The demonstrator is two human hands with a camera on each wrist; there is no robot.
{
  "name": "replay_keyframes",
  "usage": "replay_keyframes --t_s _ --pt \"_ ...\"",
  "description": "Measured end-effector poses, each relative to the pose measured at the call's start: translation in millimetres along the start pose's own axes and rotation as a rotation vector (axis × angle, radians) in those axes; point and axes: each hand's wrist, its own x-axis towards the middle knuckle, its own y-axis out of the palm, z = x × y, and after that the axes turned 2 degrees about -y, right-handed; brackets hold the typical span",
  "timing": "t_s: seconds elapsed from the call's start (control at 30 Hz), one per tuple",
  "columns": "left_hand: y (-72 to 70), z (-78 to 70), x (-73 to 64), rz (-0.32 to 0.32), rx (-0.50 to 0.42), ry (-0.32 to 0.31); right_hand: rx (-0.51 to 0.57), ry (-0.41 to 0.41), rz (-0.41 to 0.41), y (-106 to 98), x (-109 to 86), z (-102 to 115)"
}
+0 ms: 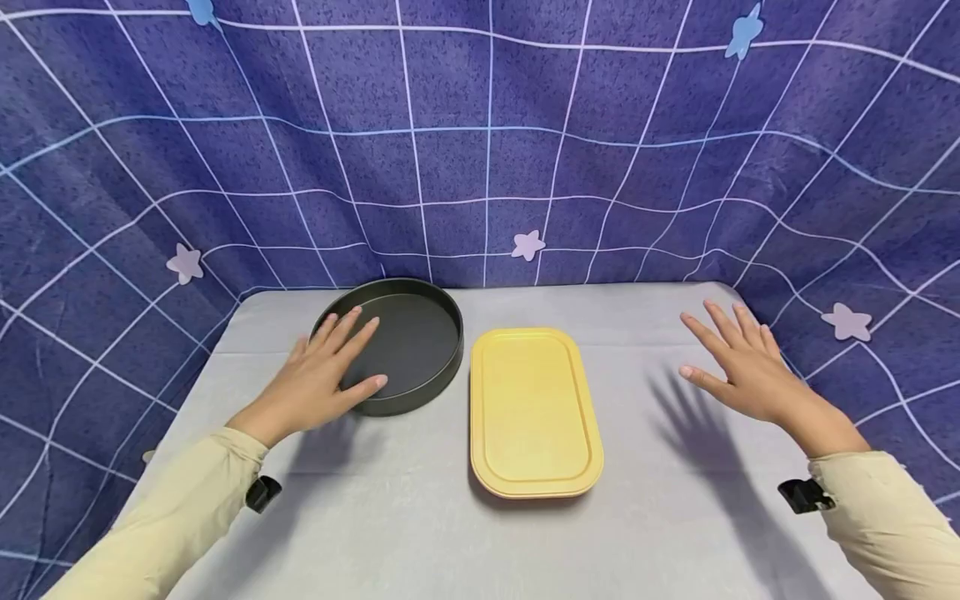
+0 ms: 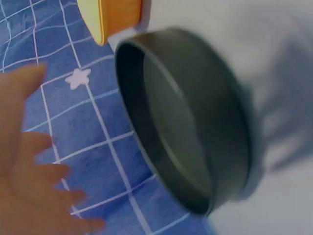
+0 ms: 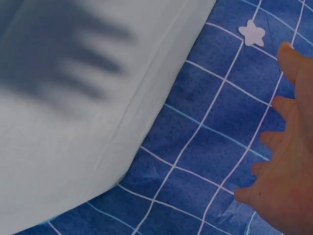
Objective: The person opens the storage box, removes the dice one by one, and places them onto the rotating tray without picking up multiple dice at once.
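Note:
My left hand (image 1: pixel 315 382) hovers with spread fingers over the left side of a round dark pan (image 1: pixel 405 337), holding nothing. In the left wrist view the pan (image 2: pixel 215 112) shows its tall side wall, and the hand (image 2: pixel 29 171) is apart from it. A rectangular container with a yellow lid (image 1: pixel 536 408) sits right of the pan; its orange side (image 2: pixel 122 14) appears in the left wrist view. My right hand (image 1: pixel 750 375), fingers spread, hangs above the table's right side with nothing in it. The right wrist view shows that hand (image 3: pixel 288 156) at the edge.
A pale cloth covers the table (image 1: pixel 660 517), and both hands cast shadows on it. A blue curtain (image 1: pixel 450 167) with a grid pattern and stars rises behind the table and along both sides. Black bands (image 1: pixel 262 493) are on the wrists.

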Motion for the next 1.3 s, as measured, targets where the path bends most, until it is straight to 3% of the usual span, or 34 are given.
replay_keyframes --t_s 0.1,0.2,0.27,0.33,0.43,0.53,0.7,1.03,1.3 --pt "14.0 -8.8 2.3 -0.096 -0.243 0.066 0.014 -0.018 -0.005 1.5 1.2 4.9" --pt "30.7 -26.8 1.2 -0.063 -0.612 0.049 0.038 -0.049 -0.013 3.2 4.8 15.1" --pt "44.0 -39.7 -0.9 0.022 -0.886 -0.027 0.054 -0.074 -0.02 5.7 7.9 24.6" --pt "58.0 -51.7 -3.7 0.115 -1.132 -0.151 0.066 -0.106 -0.029 9.3 10.5 35.7" --pt "80.1 -63.9 -7.0 0.219 -1.365 -0.301 0.084 -0.157 -0.027 18.2 13.3 53.8" --pt "96.8 -71.1 -10.1 0.313 -1.459 -0.376 0.099 -0.206 0.003 29.6 14.7 73.8" --pt "109.9 -76.5 -12.4 0.43 -1.537 -0.396 0.117 -0.292 0.045 53.7 11.3 110.1" --pt "125.9 -81.4 -12.3 0.439 -1.719 -0.446 0.089 -0.521 0.004 102.7 -3.0 159.5" --pt "132.1 -81.0 -14.9 0.429 -1.755 -0.435 -0.032 -0.575 -0.086 126.5 -15.1 168.6"
